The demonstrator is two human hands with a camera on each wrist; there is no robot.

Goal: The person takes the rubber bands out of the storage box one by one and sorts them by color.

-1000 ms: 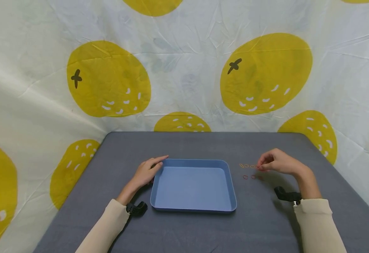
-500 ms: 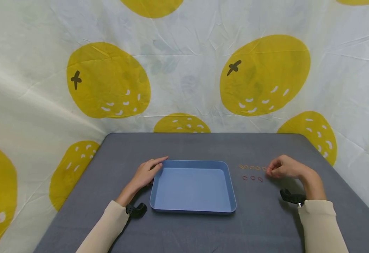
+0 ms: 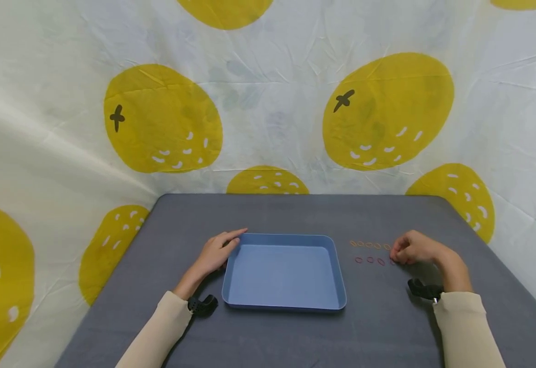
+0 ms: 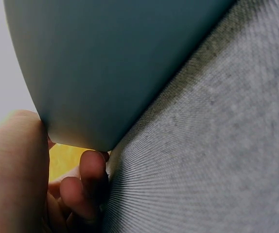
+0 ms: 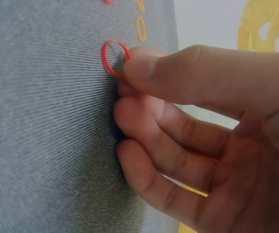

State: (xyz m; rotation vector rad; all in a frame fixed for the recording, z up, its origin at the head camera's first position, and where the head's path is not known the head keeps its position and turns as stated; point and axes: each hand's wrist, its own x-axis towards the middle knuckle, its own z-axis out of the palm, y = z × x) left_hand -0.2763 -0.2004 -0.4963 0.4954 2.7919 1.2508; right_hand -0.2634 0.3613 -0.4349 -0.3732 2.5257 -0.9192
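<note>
My left hand (image 3: pixel 214 253) grips the back left corner of a blue tray (image 3: pixel 286 308), its index finger reaching along the back rim. In the left wrist view, the tray's outer wall (image 4: pixel 110 58) fills the upper part, with loosely bent fingertips (image 4: pixel 92 165) below its corner. Low over the table, my right hand (image 3: pixel 417 248) pinches a small red rubber band (image 5: pixel 104 57) between thumb and finger. The band stands out as a loop from the fingertips, close to the cloth. Other red rubber bands (image 3: pixel 370 259) lie in a row left of this hand.
Several orange rubber bands (image 3: pixel 369 245) form a second row behind the red ones, right of the tray. Grey cloth (image 3: pixel 290 212) covers the table. A white curtain (image 3: pixel 272 97) with yellow fruit prints hangs behind its far edge.
My right hand has moved right and then slightly nearer, from the orange row's end to the red row's end. An orange band now lies where it was. The left hand stays at the tray.
</note>
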